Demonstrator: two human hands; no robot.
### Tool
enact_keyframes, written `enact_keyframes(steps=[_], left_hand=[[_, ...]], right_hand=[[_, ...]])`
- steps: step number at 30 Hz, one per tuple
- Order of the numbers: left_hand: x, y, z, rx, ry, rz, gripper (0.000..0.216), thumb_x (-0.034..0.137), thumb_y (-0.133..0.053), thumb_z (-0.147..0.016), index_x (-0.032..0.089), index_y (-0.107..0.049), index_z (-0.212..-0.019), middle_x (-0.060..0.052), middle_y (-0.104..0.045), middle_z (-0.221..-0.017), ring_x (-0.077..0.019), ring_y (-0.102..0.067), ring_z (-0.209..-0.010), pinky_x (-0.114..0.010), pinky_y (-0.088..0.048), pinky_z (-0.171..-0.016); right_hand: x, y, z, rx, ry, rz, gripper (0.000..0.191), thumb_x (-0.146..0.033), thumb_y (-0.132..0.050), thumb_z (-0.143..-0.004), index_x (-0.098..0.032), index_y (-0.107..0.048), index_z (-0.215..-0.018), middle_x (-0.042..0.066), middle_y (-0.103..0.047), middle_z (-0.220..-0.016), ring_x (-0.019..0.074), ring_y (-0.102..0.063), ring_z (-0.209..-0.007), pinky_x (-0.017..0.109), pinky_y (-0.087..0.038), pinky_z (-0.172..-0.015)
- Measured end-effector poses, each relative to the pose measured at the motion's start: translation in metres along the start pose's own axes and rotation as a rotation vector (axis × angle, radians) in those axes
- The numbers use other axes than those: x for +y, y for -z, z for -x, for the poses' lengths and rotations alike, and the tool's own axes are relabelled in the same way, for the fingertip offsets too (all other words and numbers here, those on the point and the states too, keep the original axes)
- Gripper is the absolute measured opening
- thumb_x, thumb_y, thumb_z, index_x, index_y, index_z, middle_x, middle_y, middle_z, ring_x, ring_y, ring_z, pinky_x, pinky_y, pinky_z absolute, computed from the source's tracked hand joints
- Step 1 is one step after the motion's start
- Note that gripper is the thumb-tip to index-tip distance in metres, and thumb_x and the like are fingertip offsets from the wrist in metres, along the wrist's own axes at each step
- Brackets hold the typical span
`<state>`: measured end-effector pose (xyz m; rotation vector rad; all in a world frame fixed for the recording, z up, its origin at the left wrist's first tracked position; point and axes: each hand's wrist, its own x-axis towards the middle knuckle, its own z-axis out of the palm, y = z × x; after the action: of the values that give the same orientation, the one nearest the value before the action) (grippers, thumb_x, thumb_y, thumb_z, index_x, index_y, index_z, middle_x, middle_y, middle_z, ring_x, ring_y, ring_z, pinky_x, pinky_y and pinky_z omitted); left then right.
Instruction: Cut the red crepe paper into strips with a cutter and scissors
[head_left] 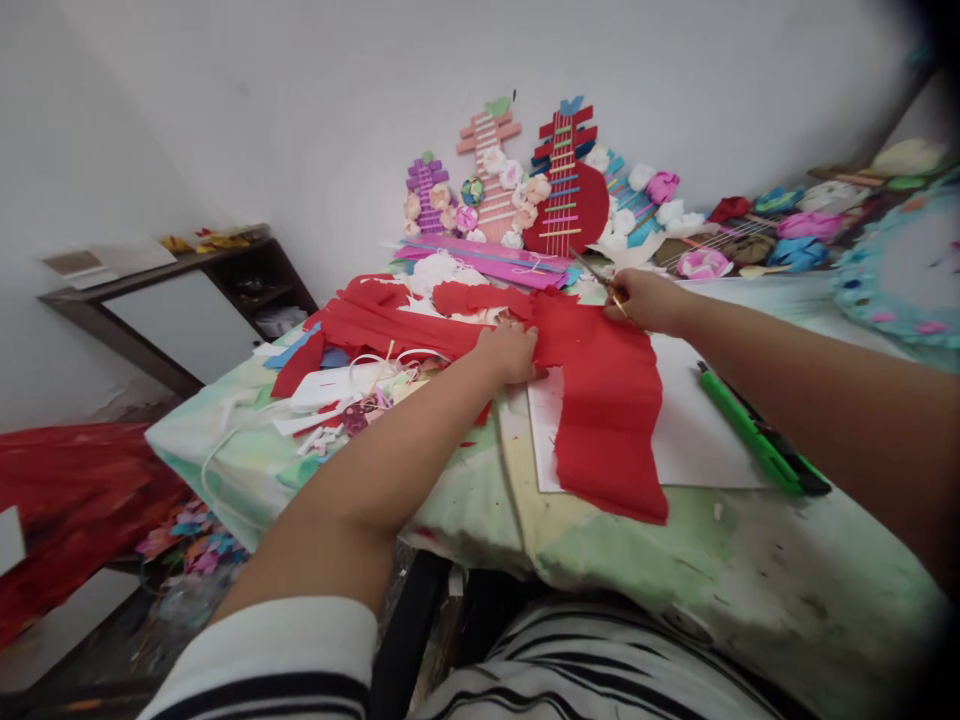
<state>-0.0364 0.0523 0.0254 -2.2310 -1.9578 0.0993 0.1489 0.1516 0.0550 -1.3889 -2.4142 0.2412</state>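
A long red crepe paper sheet (607, 400) with ragged edges lies across the table and over a white sheet (697, 430). My left hand (510, 350) is closed on the red paper near its middle, with fingertips partly hidden. In my right hand (645, 300) are scissors (598, 273), gripped by their handles. The blades point up and left, just above the paper's far edge; whether they are apart is too small to tell. A green and black tool, perhaps a cutter (761, 430), rests on the white sheet below my right forearm.
Decorated stick guitars (559, 190) with paper flowers lean on the wall behind. White cords and scraps (360, 385) clutter the table's left side. More paper flowers (810, 228) lie at the back right, near a pale blue decorated piece (900, 265). A low cabinet (180, 310) stands left.
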Motion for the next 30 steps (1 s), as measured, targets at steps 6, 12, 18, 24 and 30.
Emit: enact_keyframes(steps=[6,12,18,24,30], left_hand=[[-0.005,-0.007,-0.002,-0.009,0.005,-0.051,0.023,0.028,-0.047,-0.085,0.014,-0.059,-0.099,-0.009,-0.059,-0.102,-0.023,-0.052,-0.1,-0.041,-0.038,-0.085],[0.002,0.0,-0.002,0.048,0.186,-0.082,0.032,0.017,-0.045,-0.082,0.012,-0.054,-0.113,-0.018,-0.053,-0.113,-0.0326,-0.041,-0.113,-0.048,-0.028,-0.09],[0.044,0.025,0.044,0.055,0.224,-0.035,0.05,0.015,-0.042,-0.082,0.004,-0.034,-0.13,-0.024,-0.051,-0.113,-0.0343,-0.049,-0.103,-0.045,-0.04,-0.078],[0.099,0.019,0.116,0.018,-0.241,0.194,0.074,0.062,-0.042,-0.076,0.006,-0.044,-0.124,-0.017,-0.049,-0.124,-0.0306,-0.041,-0.116,-0.043,-0.034,-0.095],[0.101,-0.005,0.13,0.015,-0.196,0.285,0.06,0.05,-0.048,-0.081,0.011,-0.044,-0.126,-0.012,-0.049,-0.127,-0.027,-0.043,-0.117,-0.044,-0.032,-0.097]], right_hand=[[0.009,0.009,0.019,-0.068,-0.083,0.068,0.038,-0.056,-0.052,-0.066,-0.018,-0.047,-0.07,0.005,-0.054,-0.07,0.015,-0.049,-0.062,0.027,-0.034,-0.053],[0.036,0.023,0.041,-0.253,-0.163,0.299,0.042,-0.059,-0.051,-0.065,-0.018,-0.056,-0.071,0.008,-0.058,-0.067,0.0201,-0.054,-0.065,0.03,-0.036,-0.057],[0.041,0.03,0.073,-0.289,-0.167,0.182,0.059,-0.072,-0.04,-0.065,-0.017,-0.056,-0.08,0.007,-0.059,-0.071,0.0176,-0.053,-0.063,0.028,-0.036,-0.056],[0.025,0.049,0.108,-0.301,-0.262,0.077,0.068,-0.076,-0.026,-0.068,-0.015,-0.051,-0.087,0.005,-0.052,-0.064,0.0103,-0.04,-0.045,0.026,-0.03,-0.044],[0.024,0.053,0.133,-0.309,-0.156,0.113,0.059,-0.073,-0.033,-0.069,-0.017,-0.05,-0.077,0.007,-0.058,-0.068,0.0148,-0.05,-0.054,0.026,-0.034,-0.049]])
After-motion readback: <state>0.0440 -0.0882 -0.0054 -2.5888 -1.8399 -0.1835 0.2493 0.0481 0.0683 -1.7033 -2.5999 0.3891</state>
